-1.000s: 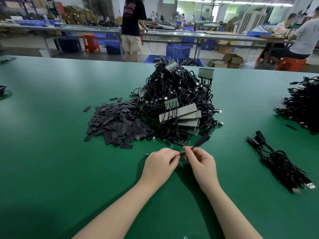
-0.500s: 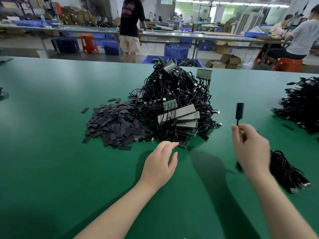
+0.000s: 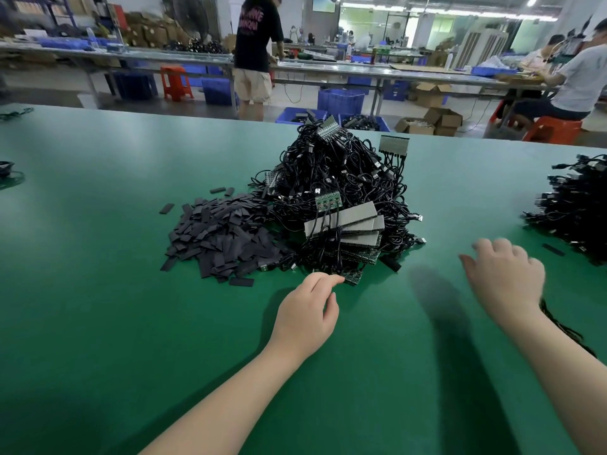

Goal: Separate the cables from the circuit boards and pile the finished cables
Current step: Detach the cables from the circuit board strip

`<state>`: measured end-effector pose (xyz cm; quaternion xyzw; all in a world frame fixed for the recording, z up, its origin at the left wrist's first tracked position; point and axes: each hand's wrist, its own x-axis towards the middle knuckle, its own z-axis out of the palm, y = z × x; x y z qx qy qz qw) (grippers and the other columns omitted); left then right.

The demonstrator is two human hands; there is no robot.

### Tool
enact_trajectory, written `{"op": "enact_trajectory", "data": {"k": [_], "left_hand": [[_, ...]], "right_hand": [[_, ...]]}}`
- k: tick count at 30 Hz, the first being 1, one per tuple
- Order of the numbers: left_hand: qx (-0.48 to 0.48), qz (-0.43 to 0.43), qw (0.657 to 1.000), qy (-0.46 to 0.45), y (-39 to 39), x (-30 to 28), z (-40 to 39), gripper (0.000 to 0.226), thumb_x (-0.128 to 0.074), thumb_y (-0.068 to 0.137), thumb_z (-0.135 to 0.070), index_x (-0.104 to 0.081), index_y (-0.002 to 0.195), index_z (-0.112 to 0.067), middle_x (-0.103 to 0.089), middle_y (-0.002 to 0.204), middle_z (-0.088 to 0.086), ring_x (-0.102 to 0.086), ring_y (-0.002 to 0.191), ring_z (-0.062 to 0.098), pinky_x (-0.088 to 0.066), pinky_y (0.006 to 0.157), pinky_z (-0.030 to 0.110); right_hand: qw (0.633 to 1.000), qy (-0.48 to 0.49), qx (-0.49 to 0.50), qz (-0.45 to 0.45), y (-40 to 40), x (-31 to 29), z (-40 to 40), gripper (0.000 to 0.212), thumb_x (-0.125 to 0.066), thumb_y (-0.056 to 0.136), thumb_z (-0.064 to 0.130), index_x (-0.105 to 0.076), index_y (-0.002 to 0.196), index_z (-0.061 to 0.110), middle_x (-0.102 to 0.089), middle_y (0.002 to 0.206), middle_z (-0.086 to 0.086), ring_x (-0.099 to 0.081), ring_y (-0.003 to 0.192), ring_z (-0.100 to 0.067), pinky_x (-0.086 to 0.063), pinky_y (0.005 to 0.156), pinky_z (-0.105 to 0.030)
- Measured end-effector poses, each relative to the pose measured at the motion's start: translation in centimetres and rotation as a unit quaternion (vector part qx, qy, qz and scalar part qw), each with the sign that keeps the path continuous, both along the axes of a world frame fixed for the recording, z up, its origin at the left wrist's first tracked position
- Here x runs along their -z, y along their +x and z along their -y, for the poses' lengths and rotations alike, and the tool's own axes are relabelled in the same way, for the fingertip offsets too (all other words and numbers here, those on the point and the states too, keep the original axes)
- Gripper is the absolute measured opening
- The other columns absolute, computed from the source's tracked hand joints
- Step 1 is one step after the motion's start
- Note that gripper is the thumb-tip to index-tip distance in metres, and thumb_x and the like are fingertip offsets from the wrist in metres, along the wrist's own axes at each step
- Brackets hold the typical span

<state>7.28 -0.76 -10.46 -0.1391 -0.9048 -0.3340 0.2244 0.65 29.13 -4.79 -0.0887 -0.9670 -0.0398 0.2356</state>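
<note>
Head view: green table (image 3: pixel 98 323) bears cable heap (image 3: pixel 338 178), workbenches (image 3: pixel 410 72) behind.

Smooth green table (image 3: pixel 98 257) with a soft sheen (matt dark strips (image 3: pixel 223 238) heaped on it), glossy black cables (image 3: pixel 335 172).

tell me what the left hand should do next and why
Probably pinch the small green board at the near edge of the cable heap and draw it out. The left hand is open, its fingertips right at that board, and the right hand is open and holds nothing, so a new piece seems due.
</note>
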Motion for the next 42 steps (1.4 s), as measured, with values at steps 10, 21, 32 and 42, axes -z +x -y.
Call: {"op": "enact_trajectory", "data": {"k": [10,21,32,42], "left_hand": [[-0.001,-0.016,1.0,0.003,-0.1,0.3,0.0,0.035,-0.058,0.084,-0.004,-0.066,0.116,-0.017,-0.064,0.105,-0.004,-0.061,0.078,0.014,-0.049,0.059,0.028],[0.023,-0.038,0.999,-0.016,-0.4,0.3,0.2,0.033,-0.062,0.081,-0.002,-0.068,0.11,-0.017,-0.065,0.103,-0.002,-0.058,0.068,0.014,-0.036,0.054,0.018],[0.019,-0.047,0.999,0.002,-0.2,0.3,0.1,0.032,-0.057,0.082,-0.001,-0.069,0.108,-0.017,-0.062,0.102,-0.006,-0.057,0.071,0.013,-0.048,0.056,0.028],[-0.068,-0.1,0.975,0.186,-0.9,-0.5,0.5,0.05,-0.057,0.089,-0.041,-0.036,0.128,-0.018,-0.038,0.129,0.002,-0.037,0.125,0.012,-0.025,0.107,0.016]], "right_hand": [[0.965,-0.125,-0.229,-0.009,-4.3,-6.9,19.1,0.044,-0.053,0.097,0.048,-0.06,0.131,0.022,-0.063,0.125,-0.006,-0.055,0.117,-0.032,-0.041,0.094,-0.043],[0.975,-0.047,-0.14,0.166,-9.2,-5.3,19.7,0.05,-0.049,0.099,0.052,-0.051,0.136,0.018,-0.044,0.139,-0.014,-0.036,0.132,-0.036,-0.031,0.106,-0.049],[0.886,-0.37,-0.277,0.041,-6.6,-4.9,19.0,0.017,-0.072,0.09,0.031,-0.055,0.093,0.031,-0.058,0.082,0.019,-0.058,0.086,-0.012,-0.034,0.086,-0.032],[0.736,-0.611,-0.289,0.02,1.7,-0.1,16.4,0.011,-0.075,0.089,0.019,-0.078,0.098,0.014,-0.075,0.083,0.009,-0.067,0.076,-0.003,-0.054,0.077,-0.024]]}}
